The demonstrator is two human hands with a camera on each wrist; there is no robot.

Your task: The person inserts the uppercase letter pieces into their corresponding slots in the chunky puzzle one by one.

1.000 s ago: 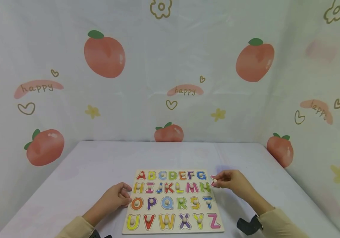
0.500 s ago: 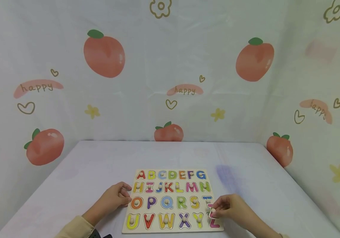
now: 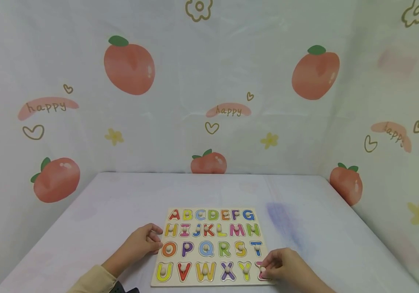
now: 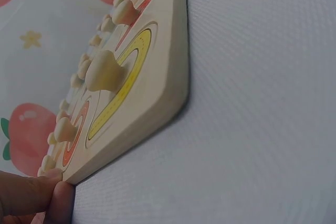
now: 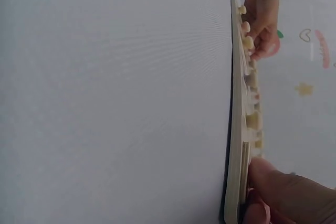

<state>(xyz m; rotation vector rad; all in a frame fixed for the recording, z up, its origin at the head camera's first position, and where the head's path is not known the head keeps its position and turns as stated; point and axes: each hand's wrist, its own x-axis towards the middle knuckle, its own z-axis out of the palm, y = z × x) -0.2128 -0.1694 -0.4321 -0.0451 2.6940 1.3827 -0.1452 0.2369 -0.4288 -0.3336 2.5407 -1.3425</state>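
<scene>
A wooden alphabet puzzle board (image 3: 214, 240) lies flat on the table, its colourful letter pieces topped with round knobs. My right hand (image 3: 291, 268) pinches the knob of the pink letter Z piece (image 3: 262, 276) at the board's near right corner. In the right wrist view, the edge of that Z piece (image 5: 245, 174) shows along the board's top, beside my thumb (image 5: 289, 187); whether it sits fully in its slot is hard to tell. My left hand (image 3: 139, 243) grips the board's left edge beside the orange O (image 3: 169, 249), with the thumb (image 4: 26, 192) at the rim.
White cloth covers the table (image 3: 121, 199), with a bluish smudge (image 3: 284, 219) right of the board. A printed curtain (image 3: 180, 73) stands behind and at both sides. The yellow U (image 3: 164, 272) fills the near left corner slot.
My right hand has brought the pink Z piece from beyond the board's upper right edge toward me, down to the near right corner. The left hand has stayed at the left edge.
</scene>
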